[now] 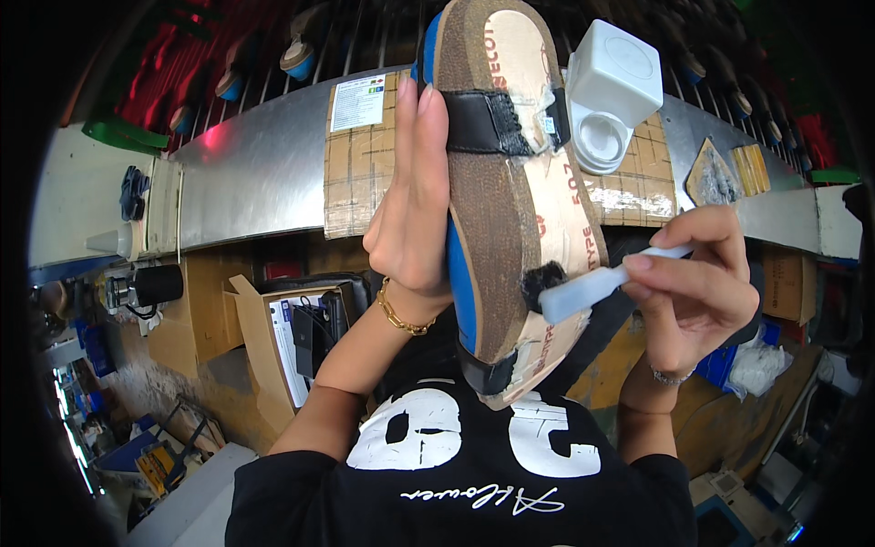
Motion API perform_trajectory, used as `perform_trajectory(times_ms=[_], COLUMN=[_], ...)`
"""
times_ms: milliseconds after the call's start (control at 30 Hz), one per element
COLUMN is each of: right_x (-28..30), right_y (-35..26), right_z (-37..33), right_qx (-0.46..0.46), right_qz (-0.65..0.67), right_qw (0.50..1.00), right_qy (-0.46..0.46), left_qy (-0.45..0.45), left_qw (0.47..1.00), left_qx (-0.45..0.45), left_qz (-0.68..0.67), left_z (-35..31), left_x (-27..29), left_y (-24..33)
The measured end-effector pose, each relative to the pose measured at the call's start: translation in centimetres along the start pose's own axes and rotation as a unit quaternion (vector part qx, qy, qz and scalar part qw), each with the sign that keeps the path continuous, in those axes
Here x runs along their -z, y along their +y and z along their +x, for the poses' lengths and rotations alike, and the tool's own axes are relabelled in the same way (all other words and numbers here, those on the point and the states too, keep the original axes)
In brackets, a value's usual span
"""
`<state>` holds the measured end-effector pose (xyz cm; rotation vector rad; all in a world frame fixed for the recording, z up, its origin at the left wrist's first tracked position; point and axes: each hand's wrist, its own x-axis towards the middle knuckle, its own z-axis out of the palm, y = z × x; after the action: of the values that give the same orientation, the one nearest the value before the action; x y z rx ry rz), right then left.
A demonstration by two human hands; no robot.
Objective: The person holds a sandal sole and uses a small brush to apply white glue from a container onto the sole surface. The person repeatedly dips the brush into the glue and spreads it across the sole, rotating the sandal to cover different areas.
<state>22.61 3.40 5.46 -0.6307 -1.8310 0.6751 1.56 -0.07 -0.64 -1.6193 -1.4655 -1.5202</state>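
Observation:
A sandal in the making on a blue shoe last [465, 273] stands tilted before me, underside facing up. Its brown speckled footbed [488, 201] surrounds a pale printed insole board, and black straps [481, 121] fold over onto it. My left hand [412, 196] supports the sandal from its left side, fingers straight and pressed along it; the thumb is hidden. Between thumb and fingers of my right hand [697, 283] is a whitish plastic brush [583, 294]. Its broad end lies against the lower part of the underside, beside a black patch. Whether that patch is bristles or strap, I cannot tell.
Beyond the sandal, a white plastic bottle with a round cup [615, 82] stands on taped cardboard [360, 169] over a metal ledge [255, 164]. Further back, more shoes on lasts [298, 59] rest on a roller conveyor. An open cardboard box [273, 337] sits below at left.

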Motion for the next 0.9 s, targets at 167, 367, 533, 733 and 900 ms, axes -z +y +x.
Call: perform_trajectory(times_ms=[167,367,533,733,900], right_x=[-0.7,0.0,1.0,-1.9,-1.0], right_y=[-0.9,-1.5,-0.1,1.9,-0.9], right_z=[-1.0,-0.6,1.2,1.4,-0.2], right_qx=[0.031,0.053,0.007,-0.010,-0.122], right_qz=[-0.035,-0.084,0.044,-0.069,0.016], right_qw=[0.999,0.994,0.994,0.998,0.991], right_qy=[0.002,-0.037,-0.103,-0.002,-0.044], left_qy=[0.019,0.010,-0.016,-0.040,-0.058], left_qw=[0.998,0.999,0.998,0.988,0.987], left_qx=[0.051,0.032,0.061,0.149,0.141], left_qz=[0.028,0.026,0.016,-0.005,0.046], left_z=[-0.3,0.2,0.5,-0.9,-0.6], left_x=[-0.4,-0.2,-0.3,-0.5,-0.1], left_y=[0.2,0.2,0.9,-0.6,-1.2])
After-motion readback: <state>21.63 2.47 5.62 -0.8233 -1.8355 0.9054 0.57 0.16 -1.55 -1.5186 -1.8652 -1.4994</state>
